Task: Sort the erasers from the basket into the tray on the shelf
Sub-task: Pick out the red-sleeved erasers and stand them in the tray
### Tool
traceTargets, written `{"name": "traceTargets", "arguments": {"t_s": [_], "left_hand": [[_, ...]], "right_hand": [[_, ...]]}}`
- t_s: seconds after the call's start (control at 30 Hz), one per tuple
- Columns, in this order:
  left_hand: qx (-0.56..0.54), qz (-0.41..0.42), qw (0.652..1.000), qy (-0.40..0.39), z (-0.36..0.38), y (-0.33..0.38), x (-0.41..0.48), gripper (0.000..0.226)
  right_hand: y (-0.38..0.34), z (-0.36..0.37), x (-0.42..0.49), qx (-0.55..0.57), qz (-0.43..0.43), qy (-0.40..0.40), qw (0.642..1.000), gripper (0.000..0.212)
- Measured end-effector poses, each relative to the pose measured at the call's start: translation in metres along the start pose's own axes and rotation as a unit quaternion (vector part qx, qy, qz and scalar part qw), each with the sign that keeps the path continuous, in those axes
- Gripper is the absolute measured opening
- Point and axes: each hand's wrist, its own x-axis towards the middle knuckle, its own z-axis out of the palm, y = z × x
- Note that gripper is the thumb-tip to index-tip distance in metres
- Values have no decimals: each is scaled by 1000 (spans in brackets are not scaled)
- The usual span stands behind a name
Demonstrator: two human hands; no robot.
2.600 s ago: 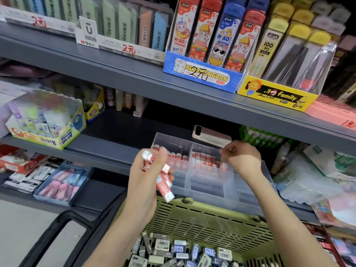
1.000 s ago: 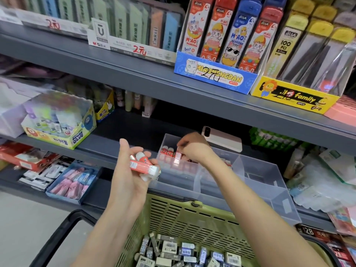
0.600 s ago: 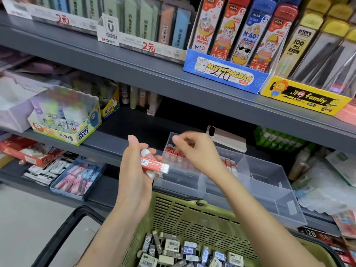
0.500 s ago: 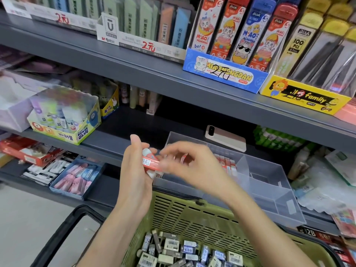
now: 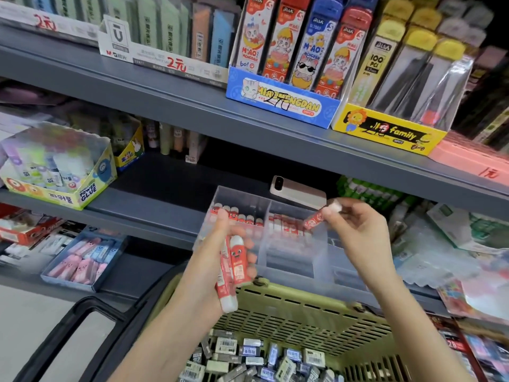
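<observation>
My left hand grips a small bunch of red-and-white erasers upright in front of the clear divided tray on the middle shelf. My right hand pinches one red eraser by its white end, tilted above the tray's second compartment. Rows of red erasers stand in the tray's two left compartments. Below, the green basket holds several grey and white erasers.
A pink phone lies behind the tray. A glue-stick box and a blue tray of pink erasers sit to the left. The upper shelf overhangs the tray. Plastic-wrapped goods crowd the right.
My right hand took one red eraser from the bunch in my left hand and carried it right, over the tray. My left hand turned the remaining erasers upright.
</observation>
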Motion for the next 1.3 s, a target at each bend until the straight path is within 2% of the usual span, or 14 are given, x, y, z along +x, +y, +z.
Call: {"name": "traceTargets", "arguments": {"t_s": [0.1,0.27,0.33,0.47,0.57,0.63,0.73,0.8,0.87,0.9,0.97,1.1,1.23,1.3], "left_hand": [[-95,-84,992,-10,6,-7,-4,47],[-96,-94,990,-31,7,-15,-8,43],[-95,-87,991,-23,5,-14,-8,42],[-96,-75,992,-17,2,-10,-8,40],[-93,-70,993,-14,1,-9,-8,38],[-92,-71,993,-15,1,-8,-8,37],[-91,-73,993,-18,1,-8,-8,37],[-92,-70,993,-16,1,-8,-7,37],[-94,-70,993,-16,1,-8,-7,37],[-94,-71,993,-16,0,-8,-7,37],[-92,-73,993,-16,-1,-8,-6,37],[-86,-68,994,-9,0,-7,-3,38],[-117,-50,992,-4,0,-7,-5,36],[-139,-41,990,-4,-1,-5,-6,35]], "right_hand": [[26,-5,21,-156,1,-22,988,17],[36,6,38,-308,-88,-146,936,20],[34,8,45,-338,-98,-191,916,13],[33,10,56,-327,-35,-251,910,11],[40,7,60,-251,55,-227,939,25],[47,1,61,-198,101,-217,950,20],[53,-2,60,-209,88,-212,951,19],[54,0,59,-362,-13,-173,916,19],[57,0,60,-506,-131,-143,841,26],[58,1,60,-539,-153,-144,815,28],[60,1,59,-556,-142,-170,801,29],[67,11,55,-555,-84,-203,802,24],[62,19,57,-533,-7,-143,834,16],[53,23,50,-517,-6,-100,850,18]]}}
